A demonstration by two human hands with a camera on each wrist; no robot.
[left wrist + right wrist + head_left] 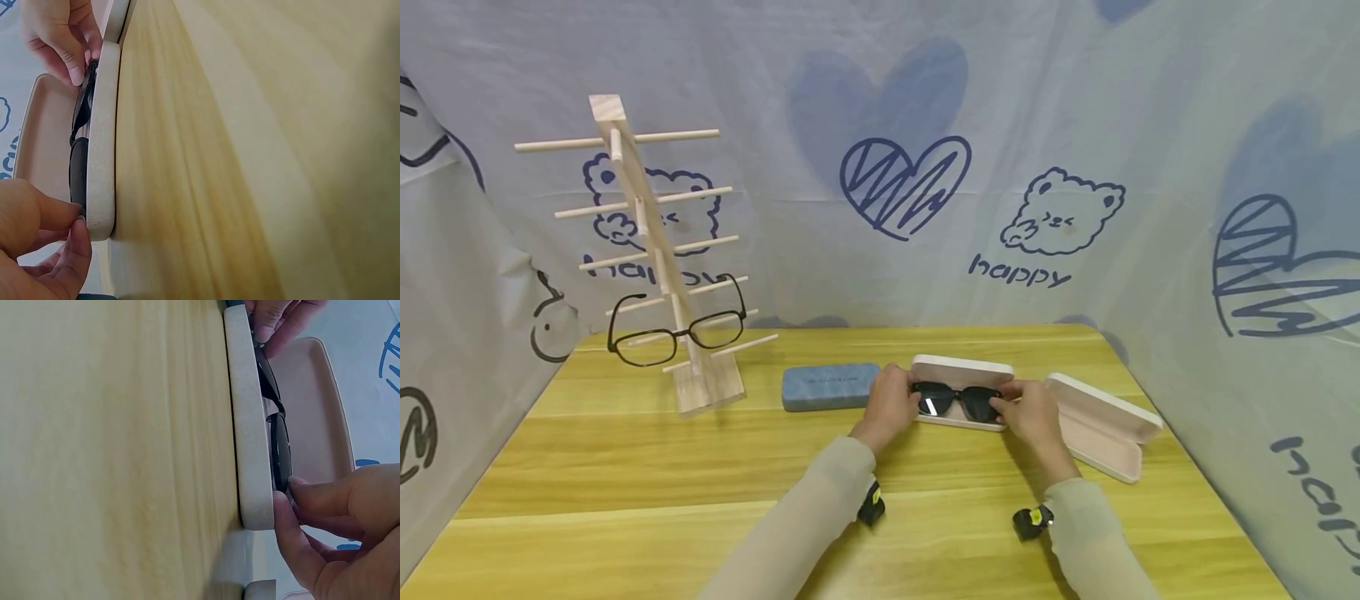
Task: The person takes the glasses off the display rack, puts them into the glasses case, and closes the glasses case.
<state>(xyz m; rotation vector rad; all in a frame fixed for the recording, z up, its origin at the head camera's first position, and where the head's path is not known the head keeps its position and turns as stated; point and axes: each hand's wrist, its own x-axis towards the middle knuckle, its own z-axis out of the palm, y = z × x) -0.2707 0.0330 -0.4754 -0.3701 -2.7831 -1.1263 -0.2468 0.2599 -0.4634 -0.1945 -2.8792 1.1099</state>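
One pair of sunglasses (979, 405) sits low in the middle case (962, 364), lid up on the far side. The left hand (891, 402) pinches its left end, the right hand (1033, 411) its right, so I'd say placing's mostly done, letting go isn't. Blue case (831, 388) at left is shut, right case (1105, 406) open; black glasses (682, 333) rest on the rack (653, 229), farther left.

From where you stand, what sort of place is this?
Perhaps a makeshift filming booth: printed cloth hangs behind and beside a wood-grained table with an eyewear rack and dark sunglasses.
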